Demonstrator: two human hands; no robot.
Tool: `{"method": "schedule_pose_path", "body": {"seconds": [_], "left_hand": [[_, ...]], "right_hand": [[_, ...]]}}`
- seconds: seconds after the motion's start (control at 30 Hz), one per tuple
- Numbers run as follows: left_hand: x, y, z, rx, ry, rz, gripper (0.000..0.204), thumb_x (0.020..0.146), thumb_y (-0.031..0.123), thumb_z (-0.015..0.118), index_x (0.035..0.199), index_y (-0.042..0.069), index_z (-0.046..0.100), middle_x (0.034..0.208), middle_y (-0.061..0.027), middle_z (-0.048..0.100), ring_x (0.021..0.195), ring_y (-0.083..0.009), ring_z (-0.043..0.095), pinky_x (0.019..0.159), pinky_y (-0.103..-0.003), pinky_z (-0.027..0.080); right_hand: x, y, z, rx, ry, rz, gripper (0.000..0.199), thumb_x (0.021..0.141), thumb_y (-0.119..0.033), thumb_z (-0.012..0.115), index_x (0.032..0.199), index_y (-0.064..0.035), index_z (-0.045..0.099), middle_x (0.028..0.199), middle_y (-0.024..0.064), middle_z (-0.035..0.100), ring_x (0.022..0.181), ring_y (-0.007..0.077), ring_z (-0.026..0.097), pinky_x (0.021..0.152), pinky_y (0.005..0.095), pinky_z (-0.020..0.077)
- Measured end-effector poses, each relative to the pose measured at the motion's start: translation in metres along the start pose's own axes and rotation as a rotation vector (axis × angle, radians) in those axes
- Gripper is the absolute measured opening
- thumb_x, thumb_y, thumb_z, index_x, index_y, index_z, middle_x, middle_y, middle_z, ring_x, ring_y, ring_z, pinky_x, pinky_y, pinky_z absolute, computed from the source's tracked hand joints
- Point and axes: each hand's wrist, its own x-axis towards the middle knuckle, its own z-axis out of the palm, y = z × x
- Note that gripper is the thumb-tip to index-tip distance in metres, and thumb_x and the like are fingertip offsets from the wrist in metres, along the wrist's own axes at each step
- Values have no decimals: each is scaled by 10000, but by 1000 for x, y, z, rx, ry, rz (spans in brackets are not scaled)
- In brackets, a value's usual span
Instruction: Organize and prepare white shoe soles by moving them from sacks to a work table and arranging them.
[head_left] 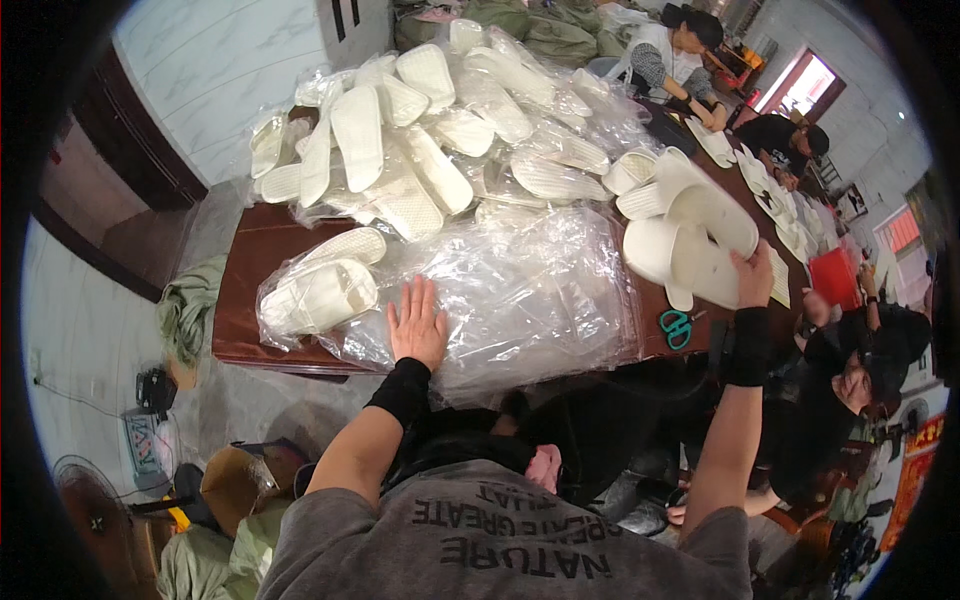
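Holding a slipper (712, 278) to the right, palm flat on clear bags (535, 290) to the left

The left hand (417, 325) lies back upward on the near left part of the bags, fingers stretched out and slightly spread, pointing away from the body. It has hold of nothing. The right hand (752, 278) is closed at the heel end of the cream slipper, thumb along its edge; how tightly it grips cannot be told. The slipper extends leftward from this hand, its strap end farthest from the fingers. A second slipper (730, 225) lies just beyond it, overlapping it.

Near the right hand, to its left and closer to the body, are scissors (676, 328) with teal handles. The bags lie between the two hands, creased and shiny. Just left of the left hand is a bagged pair (325, 295) of cream slippers, and well beyond that hand rises a pile (410, 130) of more slippers, many in clear plastic. The brown surface (240, 290) carries all of these.

A black wristband (402, 390) sits behind the left hand, another (750, 345) behind the right. Farther off, beyond the right hand and to its right, a person (675, 62) in a white top sits near more pale slippers (775, 200).
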Motion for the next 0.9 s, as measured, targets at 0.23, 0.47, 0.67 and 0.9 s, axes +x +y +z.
{"method": "schedule_pose_path", "body": {"seconds": [0.23,0.47,0.67,0.9], "left_hand": [[2,3,7,-1,3,7,587,897,293,436,1439,123,288,1515,-58,237,1397,-260,205,1123,-499,122],[-3,4,5,48,-32,3,586,907,303,432,1445,130,276,1523,-51,219,1405,-252,182,1123,-498,124],[3,18,1,13,-30,40,566,915,308,432,1434,123,301,1523,-51,216,1406,-249,180,1125,-491,119],[4,8,2,-19,-14,4,557,938,336,402,1441,130,278,1525,-43,207,1410,-222,171,1132,-477,116]], "right_hand": [[-61,-111,86,396,-15,12,327,835,-25,617,1144,-12,511,1005,40,597,857,104,572,723,258,466],[-112,6,154,153,-345,163,285,806,-89,650,1060,-9,549,873,62,637,776,136,609,695,289,489],[6,147,21,-166,24,-3,216,776,-107,668,912,18,555,839,75,623,788,151,576,700,334,472],[142,147,-56,-53,618,88,503,862,-220,639,1214,85,448,1077,189,576,888,242,596,840,333,470]]}}
